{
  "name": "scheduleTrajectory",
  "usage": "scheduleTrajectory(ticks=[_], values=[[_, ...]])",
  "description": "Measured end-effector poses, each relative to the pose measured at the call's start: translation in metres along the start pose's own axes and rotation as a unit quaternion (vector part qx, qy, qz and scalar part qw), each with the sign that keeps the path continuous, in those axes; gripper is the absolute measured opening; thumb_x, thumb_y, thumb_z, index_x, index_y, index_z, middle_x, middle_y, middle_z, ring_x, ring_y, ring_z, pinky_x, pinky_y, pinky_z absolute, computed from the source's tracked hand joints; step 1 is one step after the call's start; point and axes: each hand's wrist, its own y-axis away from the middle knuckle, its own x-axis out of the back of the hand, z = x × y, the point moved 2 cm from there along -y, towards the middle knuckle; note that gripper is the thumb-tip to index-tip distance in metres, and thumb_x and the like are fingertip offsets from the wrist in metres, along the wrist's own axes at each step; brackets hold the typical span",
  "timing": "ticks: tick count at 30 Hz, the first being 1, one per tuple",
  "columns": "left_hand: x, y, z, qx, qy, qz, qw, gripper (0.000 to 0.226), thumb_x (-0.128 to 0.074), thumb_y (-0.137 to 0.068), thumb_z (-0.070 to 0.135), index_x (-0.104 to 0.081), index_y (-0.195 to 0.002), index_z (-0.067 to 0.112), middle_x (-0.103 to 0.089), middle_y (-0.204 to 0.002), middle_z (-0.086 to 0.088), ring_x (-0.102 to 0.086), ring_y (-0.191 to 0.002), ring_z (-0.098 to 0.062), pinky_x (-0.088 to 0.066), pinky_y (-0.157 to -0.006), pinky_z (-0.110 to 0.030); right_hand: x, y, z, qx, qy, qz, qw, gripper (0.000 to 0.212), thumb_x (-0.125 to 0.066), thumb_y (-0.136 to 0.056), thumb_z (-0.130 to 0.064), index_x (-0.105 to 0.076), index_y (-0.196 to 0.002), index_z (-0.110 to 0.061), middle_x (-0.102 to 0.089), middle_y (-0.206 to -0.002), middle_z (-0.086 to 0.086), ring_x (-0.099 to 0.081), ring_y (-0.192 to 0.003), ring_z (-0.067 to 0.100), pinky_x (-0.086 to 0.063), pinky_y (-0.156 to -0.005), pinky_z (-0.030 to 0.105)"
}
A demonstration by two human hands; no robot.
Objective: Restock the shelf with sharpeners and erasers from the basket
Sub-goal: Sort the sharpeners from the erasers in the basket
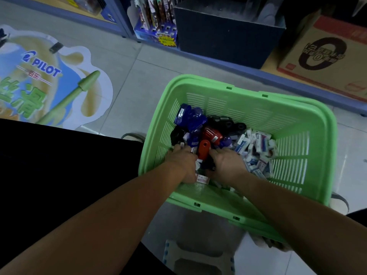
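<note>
A green plastic basket (248,100) stands on the floor in front of me. Inside lie blue sharpeners (189,116), a red sharpener (212,135), black sharpeners (228,122) and several small white boxed erasers (258,143) heaped on the right. Both my hands reach down into the pile. My left hand (183,162) rests on items at the basket's left, fingers curled among them. My right hand (226,163) lies beside an upright red piece (203,148), fingers buried in the sharpeners. What either hand grips is hidden.
The lowest shelf edge (238,70) runs across the top, bearing a dark blue box (228,34), a cardboard carton (325,56) and a pen display (156,22). A Pilot floor sticker (45,80) lies left. A folding stool (198,259) sits below the basket.
</note>
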Motion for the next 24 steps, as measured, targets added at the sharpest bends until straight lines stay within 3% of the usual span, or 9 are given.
scheduleTrajectory(ticks=[4,7,11,14,16,18,20,22,24], values=[[0.01,0.002,-0.001,-0.009,0.031,0.027,0.999,0.074,-0.072,-0.087,0.047,-0.042,-0.152,0.029,-0.048,-0.15,-0.006,-0.043,-0.13,-0.03,-0.038,-0.107,-0.037,0.021,-0.002,0.008,-0.05,-0.169,-0.009,0.984,0.038,-0.078,-0.082,-0.045,-0.067,-0.111,-0.023,-0.071,-0.088,-0.007,-0.069,-0.077,0.012,-0.057,-0.068,0.026],[0.017,0.001,-0.004,0.01,0.07,0.055,0.996,0.061,-0.076,-0.084,0.047,-0.053,-0.139,0.033,-0.06,-0.134,0.0,-0.057,-0.116,-0.026,-0.045,-0.096,-0.032,0.051,-0.002,0.009,-0.085,-0.354,0.045,0.93,0.023,-0.079,-0.082,-0.039,-0.069,-0.099,-0.028,-0.074,-0.08,-0.008,-0.071,-0.067,0.012,-0.057,-0.056,0.03],[0.01,0.0,-0.006,0.025,0.287,0.042,0.957,0.06,-0.084,-0.079,0.024,-0.062,-0.134,0.023,-0.06,-0.136,-0.004,-0.063,-0.112,-0.023,-0.055,-0.098,-0.033,0.083,-0.016,-0.006,-0.068,-0.439,0.171,0.879,0.022,-0.079,-0.087,-0.038,-0.07,-0.102,-0.024,-0.069,-0.091,-0.018,-0.064,-0.081,-0.001,-0.052,-0.071,0.02],[0.014,0.003,-0.011,0.041,0.385,0.016,0.922,0.057,-0.079,-0.087,0.012,-0.06,-0.141,0.012,-0.06,-0.142,-0.006,-0.06,-0.124,-0.023,-0.047,-0.1,-0.024,0.091,-0.032,-0.026,-0.035,-0.525,0.097,0.845,0.051,-0.084,-0.086,-0.039,-0.07,-0.129,-0.017,-0.071,-0.114,-0.014,-0.067,-0.104,0.001,-0.054,-0.094,0.022],[0.018,0.004,-0.018,0.062,0.336,0.056,0.938,0.036,-0.074,-0.09,0.01,-0.07,-0.126,0.008,-0.07,-0.127,-0.011,-0.065,-0.114,-0.026,-0.05,-0.096,-0.026,0.093,-0.033,-0.027,-0.043,-0.556,0.074,0.827,0.045,-0.083,-0.087,-0.038,-0.073,-0.125,-0.016,-0.075,-0.112,-0.006,-0.071,-0.103,0.009,-0.06,-0.094,0.034],[0.02,0.009,-0.016,0.074,0.24,0.105,0.962,0.023,-0.071,-0.089,0.011,-0.074,-0.112,0.008,-0.073,-0.111,-0.012,-0.068,-0.104,-0.03,-0.056,-0.093,-0.035,0.094,-0.027,-0.017,-0.046,-0.474,0.128,0.87,0.023,-0.08,-0.091,-0.039,-0.078,-0.099,-0.018,-0.076,-0.09,-0.006,-0.072,-0.084,0.011,-0.06,-0.078,0.033],[0.021,0.013,-0.006,0.066,0.126,0.131,0.981,0.02,-0.068,-0.09,0.013,-0.07,-0.11,0.011,-0.069,-0.108,-0.008,-0.066,-0.105,-0.029,-0.056,-0.088,-0.038,0.09,-0.018,-0.004,-0.026,-0.348,0.115,0.93,0.025,-0.077,-0.091,-0.041,-0.074,-0.081,-0.018,-0.07,-0.074,-0.006,-0.066,-0.069,0.012,-0.052,-0.064,0.03],[0.021,0.015,0.004,0.065,0.032,0.125,0.989,0.024,-0.067,-0.094,0.023,-0.065,-0.116,0.013,-0.065,-0.109,-0.006,-0.064,-0.106,-0.026,-0.053,-0.086,-0.037,0.079,-0.008,0.003,0.004,-0.252,-0.037,0.967,0.031,-0.075,-0.093,-0.042,-0.072,-0.077,-0.016,-0.067,-0.07,-0.004,-0.062,-0.063,0.011,-0.049,-0.062,0.029],[0.018,0.015,0.006,0.075,0.005,0.085,0.994,0.031,-0.068,-0.094,0.037,-0.063,-0.115,0.015,-0.064,-0.108,-0.006,-0.064,-0.103,-0.024,-0.051,-0.085,-0.035,0.058,0.001,0.008,0.011,-0.183,-0.178,0.967,0.025,-0.074,-0.095,-0.041,-0.071,-0.079,-0.021,-0.068,-0.077,-0.007,-0.066,-0.072,0.01,-0.05,-0.064,0.025]])
